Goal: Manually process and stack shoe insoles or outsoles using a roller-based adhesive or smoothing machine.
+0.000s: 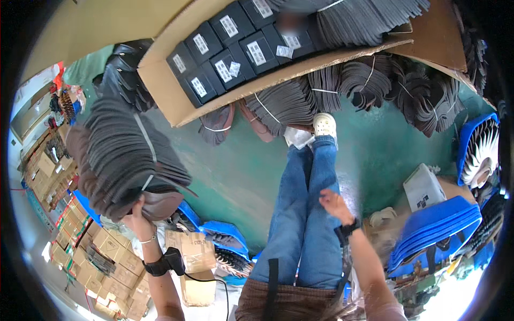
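My left hand grips the lower end of a big tied bundle of dark brown flat pieces, held up at the left and bound with a white band. My right hand rests on my right thigh with its fingers loose and holds nothing. I am sitting with my blue-jeaned legs stretched over the green floor, and a white shoe shows at the far end. Both wrists carry black straps; the left one has a small black device with a cable.
An open cardboard box with several black small boxes stands ahead. More tied dark bundles lie beyond my feet. Blue plastic stools and a white box are on the right. Stacked cartons are at the lower left.
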Demonstrator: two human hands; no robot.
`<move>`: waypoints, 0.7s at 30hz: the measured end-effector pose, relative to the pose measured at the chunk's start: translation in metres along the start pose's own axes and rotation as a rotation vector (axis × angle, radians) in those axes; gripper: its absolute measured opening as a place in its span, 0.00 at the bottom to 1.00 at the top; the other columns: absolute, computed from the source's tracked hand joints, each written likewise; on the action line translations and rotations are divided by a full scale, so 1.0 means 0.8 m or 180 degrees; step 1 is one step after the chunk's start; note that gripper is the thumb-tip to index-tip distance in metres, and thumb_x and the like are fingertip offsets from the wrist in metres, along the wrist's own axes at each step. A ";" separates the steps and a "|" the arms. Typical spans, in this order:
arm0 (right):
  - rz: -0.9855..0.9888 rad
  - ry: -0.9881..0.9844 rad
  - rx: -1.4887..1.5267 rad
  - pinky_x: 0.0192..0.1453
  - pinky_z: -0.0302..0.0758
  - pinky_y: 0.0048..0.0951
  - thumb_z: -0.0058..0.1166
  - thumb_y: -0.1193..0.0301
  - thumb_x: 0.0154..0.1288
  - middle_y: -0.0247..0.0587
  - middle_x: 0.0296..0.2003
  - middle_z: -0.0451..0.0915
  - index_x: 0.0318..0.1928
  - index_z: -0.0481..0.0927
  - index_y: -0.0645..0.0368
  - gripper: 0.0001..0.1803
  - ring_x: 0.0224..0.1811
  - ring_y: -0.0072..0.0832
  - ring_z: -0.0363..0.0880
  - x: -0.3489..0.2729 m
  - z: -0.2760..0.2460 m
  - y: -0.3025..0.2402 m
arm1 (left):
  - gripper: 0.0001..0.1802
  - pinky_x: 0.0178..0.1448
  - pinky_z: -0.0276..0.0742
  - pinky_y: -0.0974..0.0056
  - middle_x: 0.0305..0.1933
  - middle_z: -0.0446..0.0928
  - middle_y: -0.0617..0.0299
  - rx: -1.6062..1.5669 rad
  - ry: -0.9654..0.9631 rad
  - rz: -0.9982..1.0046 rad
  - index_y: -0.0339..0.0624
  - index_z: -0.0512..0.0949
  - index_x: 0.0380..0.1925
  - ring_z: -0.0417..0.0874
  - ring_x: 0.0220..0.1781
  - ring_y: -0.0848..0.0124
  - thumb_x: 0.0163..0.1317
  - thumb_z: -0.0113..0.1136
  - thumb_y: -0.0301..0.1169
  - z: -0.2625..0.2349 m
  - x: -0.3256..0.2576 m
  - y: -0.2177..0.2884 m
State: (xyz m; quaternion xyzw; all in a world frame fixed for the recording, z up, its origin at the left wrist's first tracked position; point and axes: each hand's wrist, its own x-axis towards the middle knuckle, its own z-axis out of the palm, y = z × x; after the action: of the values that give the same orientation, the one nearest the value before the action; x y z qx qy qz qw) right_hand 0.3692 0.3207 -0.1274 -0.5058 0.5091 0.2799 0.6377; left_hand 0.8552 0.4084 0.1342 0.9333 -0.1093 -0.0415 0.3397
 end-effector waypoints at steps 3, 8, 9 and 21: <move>-0.0003 0.0211 -0.0109 0.54 0.76 0.41 0.56 0.62 0.61 0.56 0.44 0.82 0.51 0.79 0.59 0.20 0.49 0.48 0.80 0.085 -0.036 0.007 | 0.31 0.61 0.67 0.62 0.53 0.72 0.58 -0.0016 0.0183 -0.0258 0.35 0.66 0.54 0.72 0.54 0.67 0.48 0.66 0.19 0.031 0.011 -0.043; -0.0773 0.0524 -0.0477 0.56 0.75 0.39 0.53 0.61 0.60 0.52 0.46 0.82 0.50 0.79 0.60 0.21 0.51 0.47 0.80 0.227 -0.049 -0.062 | 0.43 0.60 0.70 0.60 0.59 0.68 0.52 0.0091 0.0022 -0.0268 0.35 0.59 0.62 0.72 0.57 0.62 0.45 0.70 0.22 0.099 0.079 -0.214; -0.0949 0.0320 -0.0457 0.57 0.74 0.39 0.53 0.62 0.60 0.52 0.46 0.82 0.50 0.80 0.60 0.21 0.52 0.46 0.79 0.259 -0.033 -0.080 | 0.42 0.59 0.70 0.60 0.58 0.69 0.53 0.0586 0.0293 -0.0168 0.35 0.62 0.60 0.72 0.56 0.63 0.43 0.71 0.23 0.107 0.095 -0.253; -0.1552 0.1536 -0.0812 0.58 0.72 0.43 0.55 0.69 0.52 0.56 0.49 0.75 0.56 0.70 0.67 0.29 0.50 0.51 0.76 0.412 0.129 -0.180 | 0.48 0.54 0.77 0.65 0.72 0.59 0.51 -0.0952 -0.1977 -0.1380 0.54 0.40 0.75 0.75 0.61 0.63 0.61 0.59 0.25 0.244 -0.022 -0.343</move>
State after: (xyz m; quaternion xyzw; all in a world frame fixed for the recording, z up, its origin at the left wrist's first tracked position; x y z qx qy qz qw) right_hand 0.6400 0.3165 -0.3861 -0.7392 0.4704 0.0534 0.4790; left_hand 0.8565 0.4952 -0.1921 0.8180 -0.0001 -0.4076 0.4058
